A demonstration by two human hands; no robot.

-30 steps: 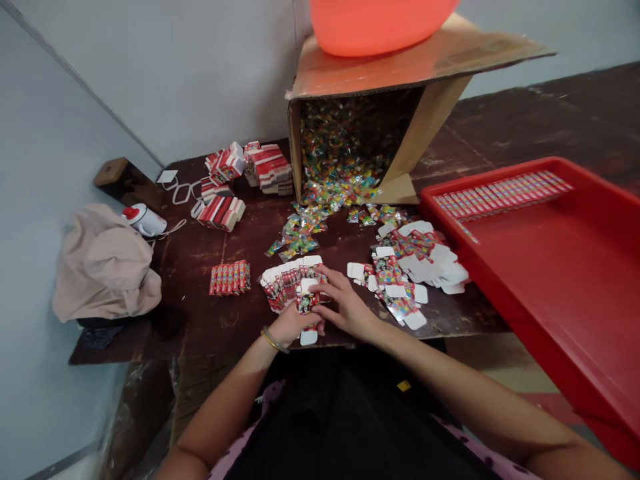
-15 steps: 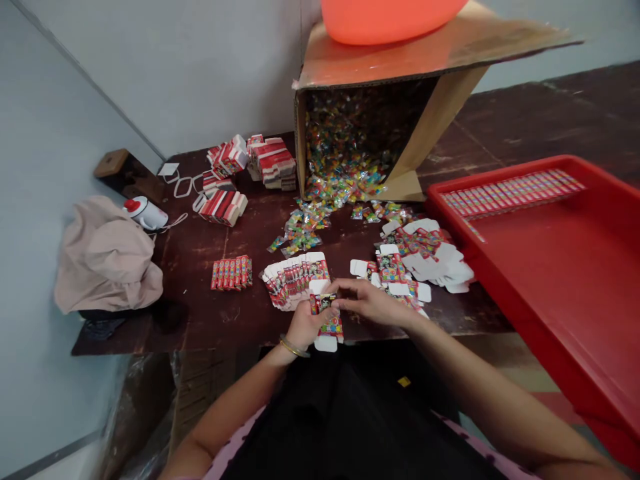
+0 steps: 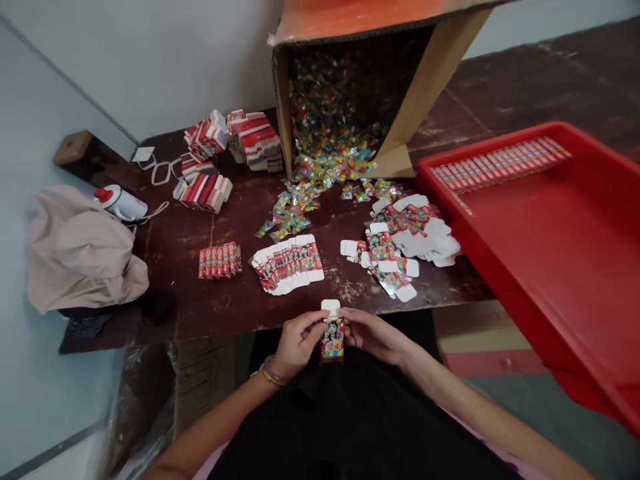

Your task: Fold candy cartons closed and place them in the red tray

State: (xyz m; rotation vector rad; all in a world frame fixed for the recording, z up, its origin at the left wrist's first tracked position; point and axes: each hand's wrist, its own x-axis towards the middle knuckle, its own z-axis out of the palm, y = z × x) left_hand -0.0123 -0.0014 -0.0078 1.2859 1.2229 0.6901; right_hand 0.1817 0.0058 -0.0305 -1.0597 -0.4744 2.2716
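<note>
Between my two hands, just off the table's front edge, is a small red printed candy box [image 3: 333, 339] with its white top flap standing up. My left hand [image 3: 299, 341] grips its left side, fingers closed. On the other side my right hand [image 3: 373, 335] pinches the box near the flap. Beyond the hands lies a fanned row of flattened candy boxes [image 3: 287, 265] with white flaps. To the right is a loose heap of more unfolded boxes [image 3: 390, 257]. A neat row of closed candy boxes [image 3: 219, 261] stands to the left.
A cardboard carton [image 3: 400, 143] lies on its side, with wrapped candies [image 3: 325, 167] spilling onto the table. At right a large red tray [image 3: 545, 267] holds rows of boxes. Bundled box stacks [image 3: 255, 141], a white bottle [image 3: 123, 202] and beige cloth [image 3: 85, 247] are at left.
The box has come down and toward my body, off the table edge. Its lower flap no longer shows, and my right hand has moved down to its right side.
</note>
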